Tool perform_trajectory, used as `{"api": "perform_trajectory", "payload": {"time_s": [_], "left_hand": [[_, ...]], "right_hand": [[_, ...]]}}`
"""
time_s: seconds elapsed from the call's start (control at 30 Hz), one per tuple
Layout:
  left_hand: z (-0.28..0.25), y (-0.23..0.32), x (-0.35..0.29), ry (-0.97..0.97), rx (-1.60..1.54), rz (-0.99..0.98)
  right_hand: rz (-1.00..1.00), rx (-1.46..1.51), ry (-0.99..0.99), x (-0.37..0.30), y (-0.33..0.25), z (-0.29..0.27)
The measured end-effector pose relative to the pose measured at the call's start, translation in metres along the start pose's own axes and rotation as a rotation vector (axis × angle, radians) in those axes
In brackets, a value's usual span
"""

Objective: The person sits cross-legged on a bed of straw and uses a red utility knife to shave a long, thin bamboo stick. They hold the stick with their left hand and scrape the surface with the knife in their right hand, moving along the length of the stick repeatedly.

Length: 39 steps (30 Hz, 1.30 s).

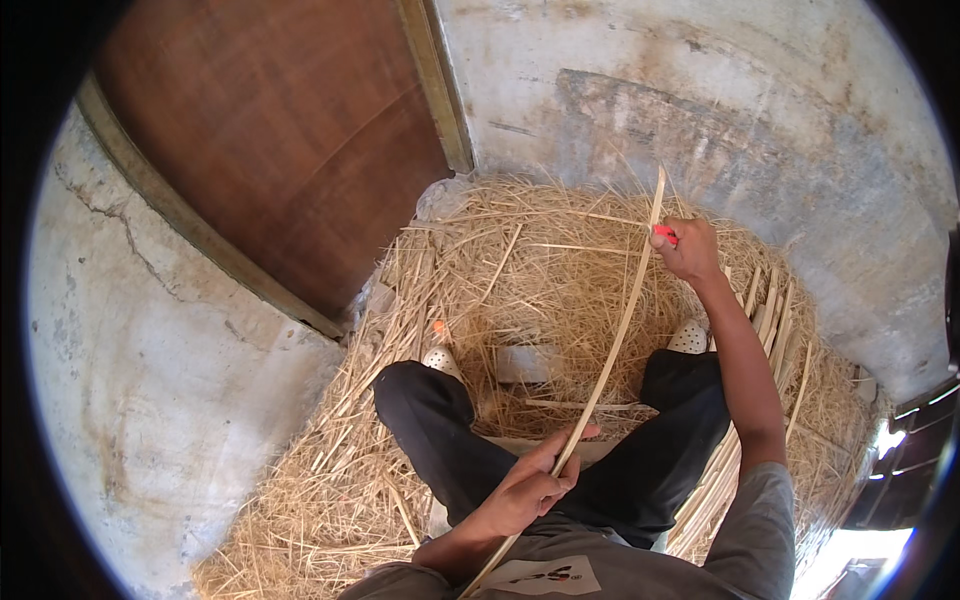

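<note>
A long, pale bamboo strip (610, 365) slants from my lap up toward the far wall. My left hand (527, 490) is closed around its lower part, close to my body, with the strip's tail passing down beside my shirt. Farther out, my right hand (695, 252) grips a small red-handled tool (663, 233) right at the strip's upper part. The tool's working end is hidden, so I cannot tell whether it is a knife. The strip's far tip sticks out beyond this hand.
Dry shavings (570, 275) cover the floor around my feet. A grey block (527, 364) lies between my pale, perforated shoes. More strips (770, 310) are bundled at the right, beside my leg. A brown door panel (280, 130) and a stained wall (700, 110) stand ahead.
</note>
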<state>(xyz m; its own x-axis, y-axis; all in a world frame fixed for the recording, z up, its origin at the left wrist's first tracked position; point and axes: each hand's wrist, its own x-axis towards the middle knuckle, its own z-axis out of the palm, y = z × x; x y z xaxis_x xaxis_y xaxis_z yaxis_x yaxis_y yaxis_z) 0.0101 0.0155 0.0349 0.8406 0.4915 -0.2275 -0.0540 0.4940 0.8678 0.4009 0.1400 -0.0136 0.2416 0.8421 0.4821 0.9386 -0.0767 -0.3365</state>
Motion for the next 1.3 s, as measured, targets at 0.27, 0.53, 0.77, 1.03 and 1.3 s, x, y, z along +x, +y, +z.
{"api": "perform_trajectory", "payload": {"time_s": [0.27,0.53,0.77,1.03,1.3], "left_hand": [[0.005,-0.007,-0.013,-0.087,-0.024,-0.131],[-0.002,-0.019,-0.014,-0.080,-0.270,-0.151],[-0.021,-0.002,0.016,-0.073,-0.546,0.071],[-0.011,-0.009,0.020,-0.162,-0.669,0.016],[-0.003,-0.009,0.017,-0.196,-0.667,0.003]], "right_hand": [[0.203,-0.078,0.140,0.005,0.066,0.003],[0.668,0.052,0.012,-0.026,0.118,0.011],[0.146,0.318,-0.059,-0.038,-0.029,-0.019],[0.014,0.129,0.016,-0.024,-0.025,-0.009],[0.024,0.070,0.069,-0.012,0.001,0.000]]}}
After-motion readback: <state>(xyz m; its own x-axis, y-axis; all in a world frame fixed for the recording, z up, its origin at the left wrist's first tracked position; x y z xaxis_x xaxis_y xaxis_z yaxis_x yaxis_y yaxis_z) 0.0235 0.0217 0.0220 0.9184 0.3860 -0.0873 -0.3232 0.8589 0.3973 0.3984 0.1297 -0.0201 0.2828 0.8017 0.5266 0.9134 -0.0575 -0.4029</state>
